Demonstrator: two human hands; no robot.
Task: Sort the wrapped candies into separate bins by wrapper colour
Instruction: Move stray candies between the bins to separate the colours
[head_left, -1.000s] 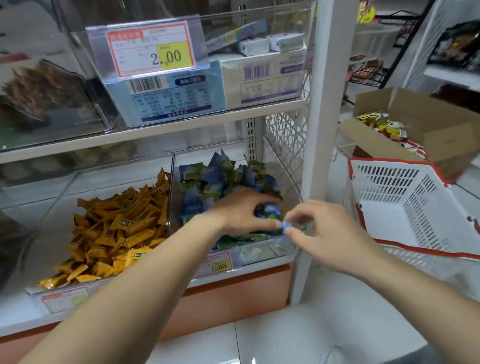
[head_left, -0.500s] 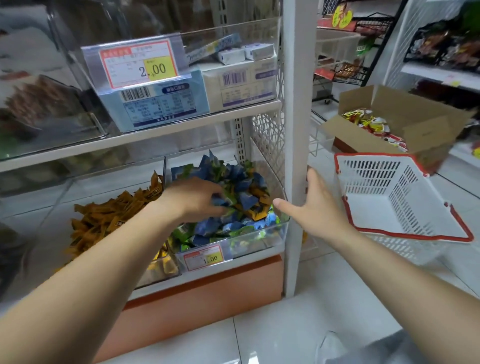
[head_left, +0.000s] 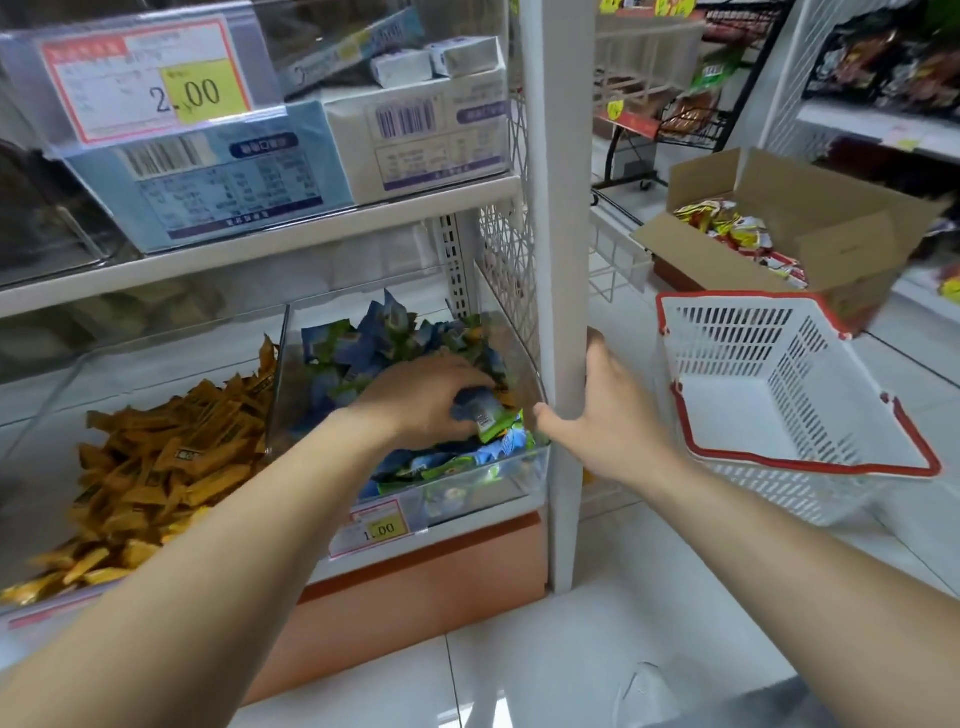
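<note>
A clear bin (head_left: 524, 467) on the lower shelf holds a heap of blue and green wrapped candies (head_left: 374, 343). My left hand (head_left: 421, 400) is inside that bin, fingers curled round a blue and green wrapped candy (head_left: 480, 413). To its left, a second clear bin (head_left: 31, 597) holds orange wrapped candies (head_left: 171, 457). My right hand (head_left: 608, 415) rests flat against the white shelf post (head_left: 558, 234), fingers straight, holding nothing.
A white basket with red rim (head_left: 789, 415) stands on the floor at the right. Behind it is an open cardboard box (head_left: 810, 234) of red and yellow packets. The upper shelf carries boxed goods behind a price tag (head_left: 140, 78). White floor tiles lie below.
My right hand let go of the small blue candy and moved right onto the shelf post. My left hand stayed in the blue bin and closed round a candy. The view shifted right.
</note>
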